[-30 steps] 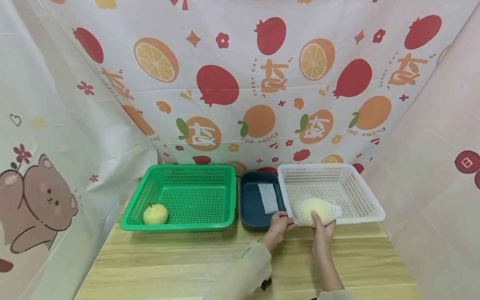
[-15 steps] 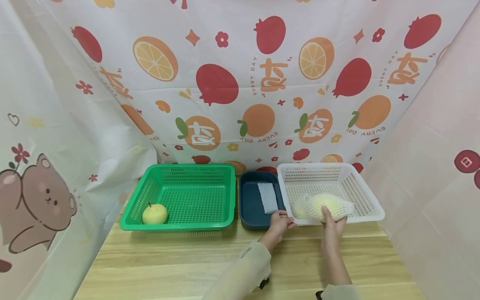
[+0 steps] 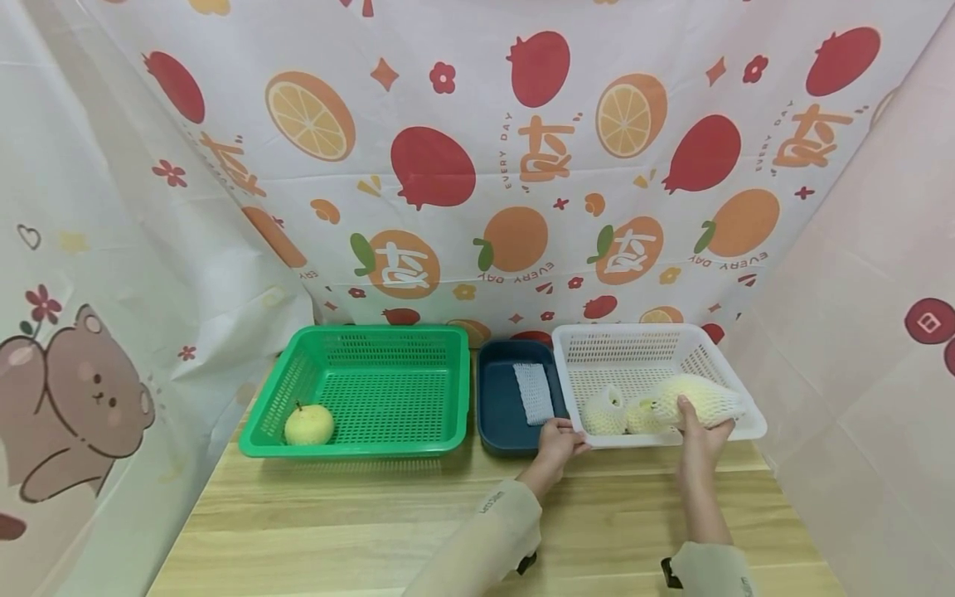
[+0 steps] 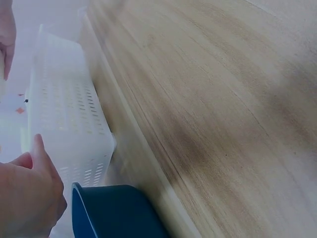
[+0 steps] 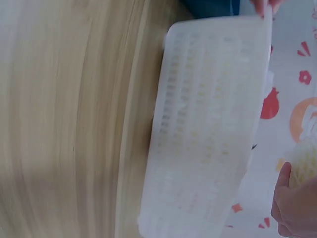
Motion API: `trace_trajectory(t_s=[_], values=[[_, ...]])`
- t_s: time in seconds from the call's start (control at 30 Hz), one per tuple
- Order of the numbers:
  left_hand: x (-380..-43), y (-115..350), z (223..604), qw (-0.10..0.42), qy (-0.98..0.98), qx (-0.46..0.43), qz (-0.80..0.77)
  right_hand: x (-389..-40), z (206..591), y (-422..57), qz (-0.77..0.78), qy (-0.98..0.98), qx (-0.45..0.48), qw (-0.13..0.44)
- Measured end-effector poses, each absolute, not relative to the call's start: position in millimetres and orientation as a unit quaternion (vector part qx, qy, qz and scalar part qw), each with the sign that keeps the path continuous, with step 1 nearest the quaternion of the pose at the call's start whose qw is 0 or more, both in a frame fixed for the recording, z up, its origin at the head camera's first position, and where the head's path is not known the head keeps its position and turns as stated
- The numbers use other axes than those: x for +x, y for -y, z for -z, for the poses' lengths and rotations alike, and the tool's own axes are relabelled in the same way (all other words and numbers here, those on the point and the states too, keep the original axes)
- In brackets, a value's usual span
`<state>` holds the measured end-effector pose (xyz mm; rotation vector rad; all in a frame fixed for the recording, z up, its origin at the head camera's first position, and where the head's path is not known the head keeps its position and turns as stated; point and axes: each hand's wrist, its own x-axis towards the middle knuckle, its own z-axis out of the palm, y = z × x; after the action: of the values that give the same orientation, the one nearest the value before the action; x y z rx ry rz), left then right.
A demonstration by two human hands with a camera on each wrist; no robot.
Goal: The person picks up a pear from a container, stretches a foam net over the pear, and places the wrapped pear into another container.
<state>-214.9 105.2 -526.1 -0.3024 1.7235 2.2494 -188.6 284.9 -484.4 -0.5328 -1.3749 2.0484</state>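
My right hand (image 3: 703, 448) holds a pale yellow pear (image 3: 701, 396) in a white foam net, above the right front part of the white basket (image 3: 627, 330). The thumb lies across the net's near side. The right wrist view catches this hand (image 5: 298, 206) at its edge, beyond the basket wall (image 5: 203, 124). At the basket's front left corner, my left hand (image 3: 558, 448) pinches the rim; in the left wrist view its thumb (image 4: 42, 153) points up along the wall. Inside the basket are a netted pear (image 3: 604, 412) with its stem showing and another netted pear (image 3: 643, 417), partly hidden.
A dark blue tray (image 3: 498, 406) stands left of the white basket with an empty foam net (image 3: 533, 394) in it. Farther left, a green basket (image 3: 395, 406) holds one bare pear (image 3: 309, 424). A fruit-print curtain (image 3: 477, 99) hangs close behind; wooden tabletop (image 3: 336, 522) lies in front.
My right hand has moved right with the netted pear, from the basket's left front toward its right, uncovering the other netted pears. The left hand stays at the corner.
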Motion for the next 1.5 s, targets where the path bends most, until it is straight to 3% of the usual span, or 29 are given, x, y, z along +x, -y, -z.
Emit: trace_trajectory(t_s=[0.3,0.6,0.73,0.97,1.07,1.3,1.5], values=[[-213.7,-109.1,524.8,0.134,-0.612,-0.106,-0.772,-198.1,491.8,-311.5,-0.724,0.554,-0.238,0.334],[-212.7,-108.6,523.0,0.125,-0.615,-0.115,-0.77,-205.7,493.6,-332.6,-0.737,0.549,-0.261,0.296],[-213.1,-108.5,522.4,0.125,-0.617,-0.115,-0.769,-205.9,491.6,-341.5,-0.825,0.459,-0.23,0.237],[-212.5,-108.7,522.7,0.123,-0.619,-0.112,-0.768,-198.5,496.8,-361.6,-0.966,0.229,-0.091,0.074],[-212.2,-108.6,523.0,0.123,-0.618,-0.111,-0.768,-197.2,499.4,-367.4,-0.985,0.159,-0.053,0.04],[-212.6,-108.0,523.2,0.124,-0.619,-0.113,-0.767,-202.7,490.9,-371.8,-0.938,0.328,-0.085,0.076],[-213.0,-107.7,522.9,0.124,-0.619,-0.114,-0.767,-216.7,484.3,-371.9,-0.778,0.562,-0.241,0.143]])
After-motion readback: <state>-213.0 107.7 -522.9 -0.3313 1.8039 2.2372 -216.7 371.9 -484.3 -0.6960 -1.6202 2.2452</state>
